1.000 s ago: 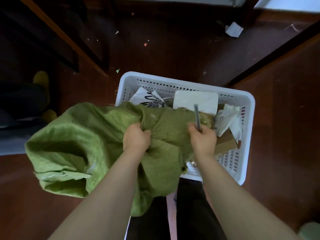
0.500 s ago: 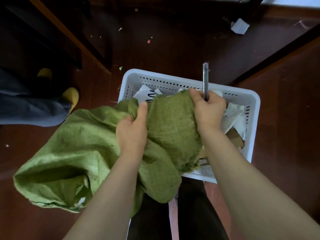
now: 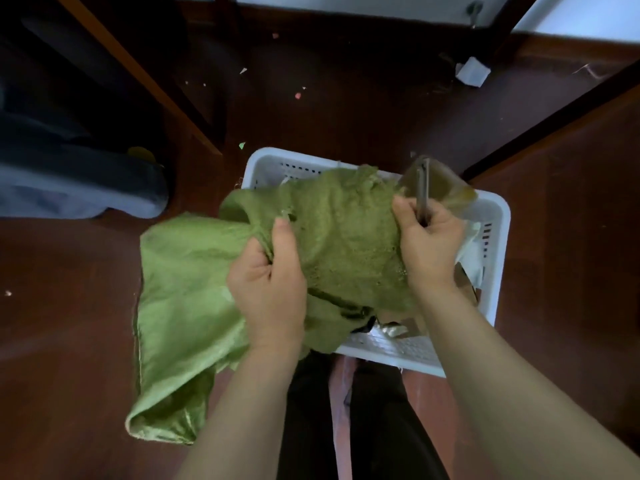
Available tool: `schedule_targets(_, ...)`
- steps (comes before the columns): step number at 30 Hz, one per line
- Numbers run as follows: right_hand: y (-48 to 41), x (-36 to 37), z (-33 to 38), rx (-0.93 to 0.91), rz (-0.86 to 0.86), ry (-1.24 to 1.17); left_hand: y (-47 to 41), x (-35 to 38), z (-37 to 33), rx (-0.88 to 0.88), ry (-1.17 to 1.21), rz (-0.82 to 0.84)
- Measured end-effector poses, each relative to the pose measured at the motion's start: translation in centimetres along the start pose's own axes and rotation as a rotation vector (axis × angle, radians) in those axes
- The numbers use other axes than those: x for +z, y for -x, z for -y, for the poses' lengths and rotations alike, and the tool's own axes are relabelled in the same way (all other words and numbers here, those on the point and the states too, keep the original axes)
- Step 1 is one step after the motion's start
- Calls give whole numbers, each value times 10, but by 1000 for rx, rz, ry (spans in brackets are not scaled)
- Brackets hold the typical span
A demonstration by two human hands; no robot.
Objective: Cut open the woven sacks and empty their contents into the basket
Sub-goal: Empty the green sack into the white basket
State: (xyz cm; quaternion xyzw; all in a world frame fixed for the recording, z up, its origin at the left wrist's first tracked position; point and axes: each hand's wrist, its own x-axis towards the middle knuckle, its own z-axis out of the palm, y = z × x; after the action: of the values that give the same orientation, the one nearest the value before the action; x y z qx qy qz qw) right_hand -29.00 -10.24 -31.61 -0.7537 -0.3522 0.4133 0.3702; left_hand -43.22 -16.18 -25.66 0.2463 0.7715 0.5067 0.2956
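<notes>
A person's left hand (image 3: 268, 289) grips a bunched green woven sack (image 3: 187, 289) over a white slotted basket (image 3: 498, 244). The right hand (image 3: 427, 244) clutches the sack's edge and a slim metal cutter (image 3: 422, 188) pointing to 12 o'clock. The sack trails toward 8 o'clock.

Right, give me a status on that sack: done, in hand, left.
Done: the green sack looks limp and flat, and paper and cardboard scraps lie in the white basket. In hand: the left hand and right hand grip the sack over the basket, the right also holding a slim metal cutter. Left: shaking out anything inside, which is hidden; no other sack is in view.
</notes>
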Motion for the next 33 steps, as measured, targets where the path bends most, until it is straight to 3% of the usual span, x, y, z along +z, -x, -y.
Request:
schedule_targets(4, 10, -19, -34, 176, -34, 98, 1, -13, 39, -63, -409, 95)
schedule_targets(10, 29, -27, -43, 298, 101, -40, -23, -26, 51, -465, -403, 68)
schedule_targets(16, 54, -11, -49, 334, 310, -172, -41, 2, 62, -457, -500, 345)
schedule_targets(21, 56, -5, -48, 302, 260, -124, -43, -1, 70, -419, -556, 330)
schedule_targets(23, 50, -2, -46, 274, 184, -39, -44, -3, 58, -534, -466, 319)
schedule_targets(25, 46, 5, -32, 206, 185, 56, -46, -5, 34, -679, -255, 430)
schedule_targets(27, 47, 15, -16, 128, 250, 116, -46, -8, 10, -628, -99, 457)
schedule_targets(30, 58, 24, 9, 81, 320, -25, -42, -18, -24, -429, 60, 239)
schedule_targets(33, 61, 21, 6, 89, 331, -89, -20, -28, -33, -411, 139, 154)
